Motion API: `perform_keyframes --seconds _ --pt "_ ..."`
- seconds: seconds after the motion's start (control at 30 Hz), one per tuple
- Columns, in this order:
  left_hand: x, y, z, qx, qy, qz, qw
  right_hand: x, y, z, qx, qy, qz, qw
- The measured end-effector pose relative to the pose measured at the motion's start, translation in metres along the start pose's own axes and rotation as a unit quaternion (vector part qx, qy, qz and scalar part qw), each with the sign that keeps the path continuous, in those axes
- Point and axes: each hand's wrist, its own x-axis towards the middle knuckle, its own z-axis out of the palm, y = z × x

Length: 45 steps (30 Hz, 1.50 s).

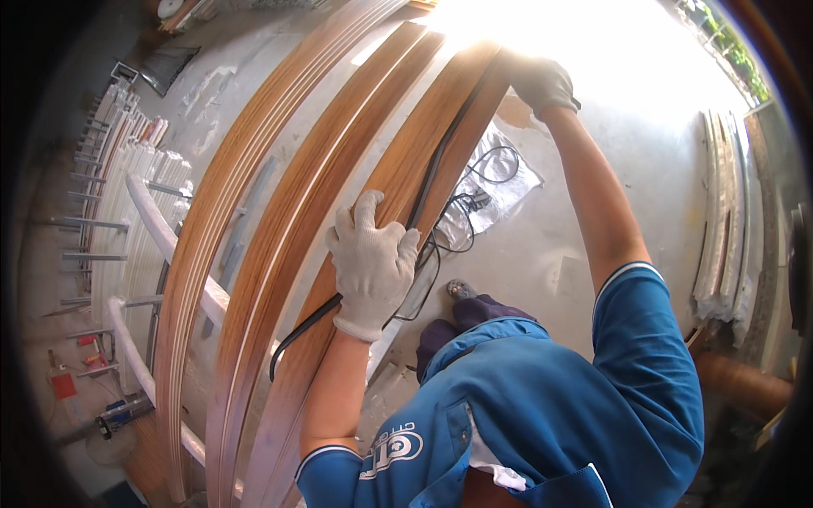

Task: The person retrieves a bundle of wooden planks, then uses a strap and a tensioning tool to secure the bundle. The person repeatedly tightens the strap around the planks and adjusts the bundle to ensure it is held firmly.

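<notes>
A long wood-grain profile (413,162) runs away from me, with a black rubber strip (436,161) lying along it. My left hand (369,269), in a pale work glove, rests on this profile with its fingers spread. The strip passes beneath this hand, and its loose end curves out at the lower left. At the far end, my right hand (544,87), also gloved, is at the profile's right edge. Strong glare and the hand's angle hide its fingers.
More wood-grain profiles (318,157) lie alongside to the left, over white wrapped rack arms (152,218). Loose black strip coils over silvery plastic sheeting (500,195) on the floor. White profiles stand at the left (131,199); wrapped lengths (724,212) are at the right.
</notes>
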Motion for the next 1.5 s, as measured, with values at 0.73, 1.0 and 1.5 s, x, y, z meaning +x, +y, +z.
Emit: perform_keyframes --seconds 0.73,1.0,1.5 --pt "-0.212 -0.041 -0.112 -0.02 -0.056 -0.122 0.991 -0.19 -0.102 -0.03 0.059 -0.051 -0.089 0.993" --pt "-0.307 -0.046 -0.157 0.039 0.049 -0.105 0.992 -0.191 -0.11 -0.036 0.038 -0.08 -0.064 0.994" --pt "-0.302 -0.086 -0.154 0.072 -0.048 -0.042 0.995 -0.189 -0.112 -0.04 0.003 -0.069 -0.077 0.995"
